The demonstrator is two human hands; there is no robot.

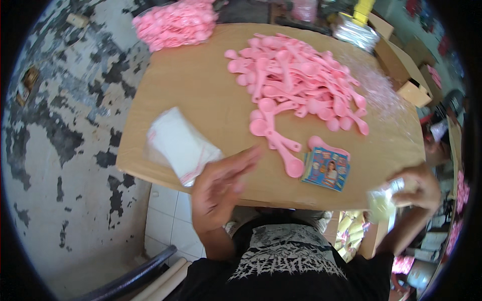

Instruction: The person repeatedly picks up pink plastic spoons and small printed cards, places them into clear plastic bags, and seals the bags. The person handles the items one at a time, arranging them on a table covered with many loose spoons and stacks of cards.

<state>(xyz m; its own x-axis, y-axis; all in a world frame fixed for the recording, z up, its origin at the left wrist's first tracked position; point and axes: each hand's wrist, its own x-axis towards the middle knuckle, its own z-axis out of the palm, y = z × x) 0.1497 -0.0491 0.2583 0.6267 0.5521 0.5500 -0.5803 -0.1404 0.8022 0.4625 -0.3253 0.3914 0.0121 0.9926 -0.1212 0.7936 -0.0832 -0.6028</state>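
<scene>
My left hand (217, 193) is raised near the table's front edge with its fingers stretched out and nothing in them. Next to it lies a stack of clear plastic bags (179, 143) with a white filling or backing. My right hand (419, 188), past the table's front right corner, pinches a small clear plastic packet (382, 204) with something pale yellow inside. Between my hands is a stack of blue printed cards (327, 169), with a pink measuring spoon (316, 142) partly under it. Several loose pink spoons (292, 166) lie left of the cards.
A large heap of pink measuring spoons (301, 75) covers the table's far middle. A bagged bundle of pink pieces (175, 24) sits at the far left corner. Crumpled clear plastic (384, 93) and a cardboard box (401, 67) are at the right. Below the front edge, a carton holds yellowish packets (351, 233).
</scene>
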